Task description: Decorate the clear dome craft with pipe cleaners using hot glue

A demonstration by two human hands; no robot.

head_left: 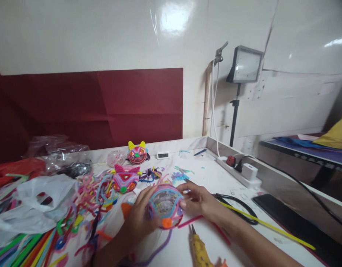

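A round see-through plastic case trimmed with pipe cleaners (167,202) rests between my hands, low in the middle of the head view. Light blue and pink strips outline a face on it, with an orange patch at its lower edge. My left hand (141,215) grips its left side. On the opposite rim, the fingers and thumb of my right hand (194,202) are closed at the upper right edge. A purple pipe cleaner (160,250) trails below the case. Just in front lies a yellow glue gun (199,246), its nozzle pointing toward the case.
Two finished-looking pipe-cleaner animal faces (125,180) (137,152) stand behind. Loose pipe cleaners (29,248) and a white plastic bag (45,193) cover the left side. To the right are black-handled scissors (240,204), a yellow pipe cleaner (271,226), a phone (285,215) and a power strip (243,178).
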